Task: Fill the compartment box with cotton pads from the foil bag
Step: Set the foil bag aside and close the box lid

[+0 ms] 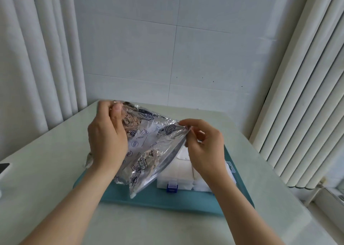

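A crinkled silver foil bag [149, 146] with blue drawings is held up above the table, tilted. My left hand [107, 138] grips its upper left corner between thumb and fingers. My right hand [202, 148] pinches the bag's right top edge. Below and behind the bag sits the clear compartment box [183, 177] with a blue latch [172, 187]; white cotton pads [181, 167] fill the compartments that show. Part of the box is hidden by the bag and my right hand.
The box rests on a teal mat [186, 202] on a pale green table [55, 161]. A white device with a dark screen [3, 170] lies at the left table edge. Curtains hang left, blinds right, a tiled wall behind.
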